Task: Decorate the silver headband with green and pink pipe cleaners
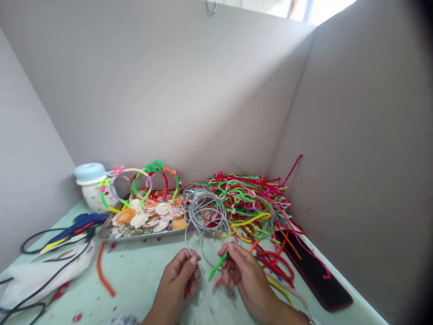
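My left hand (181, 275) is closed in a pinch on the end of a thin grey headband wire (194, 246) that arches up from it. My right hand (241, 271) is closed on a green pipe cleaner (216, 267), which slants down to the left between both hands. Just behind the hands lies a bundle of grey headband wires (206, 210). A big heap of coloured pipe cleaners (252, 203) fills the table's back right.
A metal tray (107, 232) of seashells sits at left, with pipe-cleaner-wrapped headbands (149, 180) standing behind it and a white jar (90, 187). An orange pipe cleaner (103, 273), black cables (43, 280) and a white bag lie at left. A dark phone (318, 275) lies at right. Grey partition walls enclose the table.
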Tool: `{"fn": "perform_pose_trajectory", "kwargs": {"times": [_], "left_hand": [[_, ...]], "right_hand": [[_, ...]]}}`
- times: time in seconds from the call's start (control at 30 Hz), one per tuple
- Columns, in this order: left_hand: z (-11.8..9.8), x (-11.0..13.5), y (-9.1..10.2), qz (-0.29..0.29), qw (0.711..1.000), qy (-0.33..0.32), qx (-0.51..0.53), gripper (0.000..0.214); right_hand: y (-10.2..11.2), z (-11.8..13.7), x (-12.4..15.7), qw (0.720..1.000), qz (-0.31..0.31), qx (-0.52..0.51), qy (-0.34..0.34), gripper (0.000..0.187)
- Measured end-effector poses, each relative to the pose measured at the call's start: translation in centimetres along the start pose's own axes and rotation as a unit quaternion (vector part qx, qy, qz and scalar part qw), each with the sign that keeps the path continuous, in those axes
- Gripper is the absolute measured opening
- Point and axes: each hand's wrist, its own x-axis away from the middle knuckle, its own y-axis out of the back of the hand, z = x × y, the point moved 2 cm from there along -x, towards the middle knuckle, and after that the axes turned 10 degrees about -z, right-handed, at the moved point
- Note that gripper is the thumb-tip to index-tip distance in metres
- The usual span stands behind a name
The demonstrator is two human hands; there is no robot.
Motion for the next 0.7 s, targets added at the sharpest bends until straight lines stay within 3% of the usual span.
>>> {"fn": "perform_pose_trajectory", "kwargs": {"times": [0.27,0.47,0.57,0.7], "left_hand": [[0.1,-0.1,0.3,0.012,1.0,-0.021,-0.005,0.04],[0.2,-0.3,0.1,0.005,0.999,-0.008,0.032,0.035],[0.1,-0.4,0.0,-0.006,0.998,-0.007,0.061,0.037],[0.3,-0.5,-0.1,-0.002,0.998,-0.005,0.07,0.039]], "right_hand": [[-0.9,0.5,0.4,0.994,0.022,0.104,-0.021,0.048],[-0.6,2.0,-0.3,0.983,0.044,0.178,-0.021,0.041],[-0.3,3.8,-0.3,0.96,0.056,0.273,0.021,0.031],[0.5,7.6,-0.3,0.908,0.043,0.403,0.109,0.02]]}}
